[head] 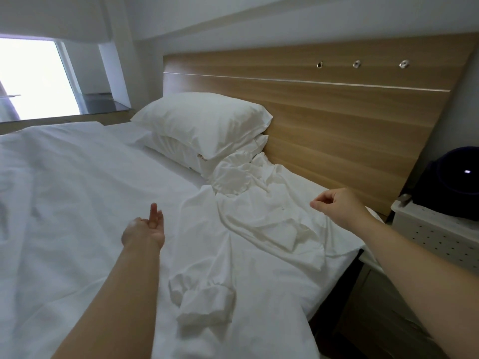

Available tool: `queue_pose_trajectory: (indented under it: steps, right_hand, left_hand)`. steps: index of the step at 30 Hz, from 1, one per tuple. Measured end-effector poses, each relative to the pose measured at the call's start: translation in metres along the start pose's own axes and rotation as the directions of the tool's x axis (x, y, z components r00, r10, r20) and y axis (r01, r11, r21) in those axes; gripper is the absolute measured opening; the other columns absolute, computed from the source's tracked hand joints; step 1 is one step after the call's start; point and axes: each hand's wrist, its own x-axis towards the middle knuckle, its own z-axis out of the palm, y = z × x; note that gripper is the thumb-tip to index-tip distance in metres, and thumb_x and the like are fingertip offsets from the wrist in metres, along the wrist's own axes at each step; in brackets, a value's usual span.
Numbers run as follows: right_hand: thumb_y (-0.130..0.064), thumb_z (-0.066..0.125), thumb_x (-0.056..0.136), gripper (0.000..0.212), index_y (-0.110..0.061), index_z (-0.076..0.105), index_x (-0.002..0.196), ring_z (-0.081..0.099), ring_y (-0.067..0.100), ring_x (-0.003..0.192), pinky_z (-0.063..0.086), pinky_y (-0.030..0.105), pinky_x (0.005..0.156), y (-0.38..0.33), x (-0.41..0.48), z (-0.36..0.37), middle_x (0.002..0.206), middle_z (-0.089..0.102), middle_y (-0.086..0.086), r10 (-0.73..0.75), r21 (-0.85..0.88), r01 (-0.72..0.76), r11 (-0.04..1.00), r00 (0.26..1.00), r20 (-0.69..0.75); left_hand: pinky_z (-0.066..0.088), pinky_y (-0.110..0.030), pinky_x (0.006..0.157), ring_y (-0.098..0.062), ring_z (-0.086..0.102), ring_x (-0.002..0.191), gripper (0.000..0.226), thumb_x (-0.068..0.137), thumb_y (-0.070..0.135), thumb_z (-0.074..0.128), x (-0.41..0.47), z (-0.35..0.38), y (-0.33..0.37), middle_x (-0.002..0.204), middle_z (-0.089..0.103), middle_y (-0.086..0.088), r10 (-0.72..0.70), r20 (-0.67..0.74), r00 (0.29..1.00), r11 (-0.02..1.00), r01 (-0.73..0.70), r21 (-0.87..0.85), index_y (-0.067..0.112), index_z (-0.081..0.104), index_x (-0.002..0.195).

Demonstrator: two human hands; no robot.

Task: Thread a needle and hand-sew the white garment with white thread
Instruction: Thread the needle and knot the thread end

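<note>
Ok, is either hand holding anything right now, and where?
The left hand is open, holding nothing. The right hand pinches thumb and forefinger together; anything between them is too fine to see.

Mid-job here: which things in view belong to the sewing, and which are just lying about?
For the job: white garment, left hand, right hand (pinched; what it holds, if anything, is too small to tell).
Lying about: pillows, duvet, headboard, dark object on the bedside cabinet.

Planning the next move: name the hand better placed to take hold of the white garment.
Left, probably. The left hand is open and free, just beside the white garment. The right hand pinches its fingertips together, perhaps on something too small to see.
</note>
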Motion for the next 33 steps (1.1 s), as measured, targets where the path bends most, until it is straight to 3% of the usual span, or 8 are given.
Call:
queue_pose_trajectory:
  steps: [2,4,7,14,17,24,28,33]
  right_hand:
    - [-0.018,0.067,0.088,0.014,-0.011,0.069,0.077,0.054,0.013,0.071,0.040,0.021,0.060,0.006,0.001,0.002,0.073,0.062,0.001,0.018,-0.013,-0.018,1.000,1.000,-0.003]
    - [-0.018,0.066,0.089,0.017,-0.013,0.067,0.073,0.054,0.012,0.069,0.038,0.022,0.059,0.013,0.002,0.002,0.071,0.061,-0.001,0.041,-0.025,-0.041,0.999,0.999,-0.008]
    - [-0.018,0.064,0.090,0.019,-0.014,0.065,0.072,0.055,0.013,0.070,0.038,0.022,0.057,0.023,0.001,-0.001,0.072,0.062,0.000,0.075,-0.046,-0.077,0.996,0.997,-0.025]
    - [-0.026,0.062,0.092,0.022,-0.020,0.065,0.071,0.057,0.020,0.069,0.042,0.029,0.061,0.040,0.004,-0.003,0.073,0.065,-0.003,0.164,-0.121,-0.186,0.975,0.972,-0.171]
    - [-0.026,0.062,0.092,0.022,-0.016,0.067,0.072,0.058,0.023,0.071,0.044,0.033,0.064,0.045,0.006,-0.007,0.073,0.065,-0.001,0.231,-0.016,-0.240,0.971,0.949,-0.213]
    - [-0.026,0.065,0.090,0.021,-0.007,0.067,0.080,0.054,0.019,0.080,0.039,0.032,0.073,0.042,0.004,-0.010,0.074,0.060,-0.006,0.349,0.246,-0.284,0.927,0.894,-0.282]
    - [-0.025,0.068,0.088,0.018,-0.010,0.065,0.080,0.048,0.012,0.066,0.040,0.029,0.062,0.041,0.001,-0.012,0.080,0.063,-0.004,0.489,0.482,-0.331,0.812,0.835,-0.251]
    - [-0.018,0.061,0.093,0.006,-0.012,0.063,0.093,0.053,0.006,0.066,0.036,0.018,0.049,0.038,0.004,-0.009,0.083,0.066,-0.003,0.610,0.763,-0.394,0.512,0.793,-0.001]
  left_hand:
    - [0.048,-0.025,0.089,-0.012,0.065,0.095,0.038,0.102,0.010,0.023,-0.005,0.002,-0.002,0.095,0.055,0.003,0.236,-0.033,0.971,0.959,-0.227,0.171,0.008,0.040,0.136]
    - [0.049,-0.018,0.075,-0.013,0.068,0.098,0.021,0.101,0.010,0.028,-0.002,0.003,-0.003,0.103,0.058,0.000,0.477,-0.100,0.873,0.843,-0.422,0.332,0.012,0.045,0.112]
    - [0.045,-0.015,0.074,-0.010,0.067,0.099,0.014,0.100,0.010,0.030,0.001,-0.001,-0.003,0.110,0.055,0.000,0.641,-0.088,0.762,0.697,-0.530,0.482,0.017,0.042,0.096]
    - [0.043,-0.017,0.081,-0.017,0.063,0.109,0.012,0.099,0.009,0.031,0.007,-0.014,-0.010,0.122,0.061,-0.015,0.696,-0.039,0.717,0.603,-0.554,0.574,0.015,0.041,0.102]
    - [0.040,-0.009,0.072,-0.020,0.061,0.108,0.017,0.100,0.010,0.032,0.008,-0.019,-0.010,0.122,0.060,-0.016,0.696,-0.038,0.717,0.590,-0.542,0.598,0.010,0.047,0.108]
    - [0.040,-0.023,0.079,-0.030,0.058,0.109,0.029,0.100,0.011,0.034,0.008,-0.021,-0.014,0.125,0.058,-0.017,0.696,-0.060,0.715,0.570,-0.501,0.651,0.000,0.048,0.122]
    - [0.039,-0.025,0.079,-0.029,0.057,0.111,0.030,0.100,0.010,0.032,0.006,-0.023,-0.013,0.128,0.056,-0.018,0.692,-0.093,0.716,0.574,-0.466,0.674,-0.001,0.048,0.124]
    - [0.041,-0.031,0.084,-0.032,0.056,0.112,0.030,0.100,0.009,0.031,0.004,-0.028,-0.015,0.127,0.056,-0.020,0.691,-0.067,0.720,0.532,-0.444,0.721,-0.001,0.047,0.124]
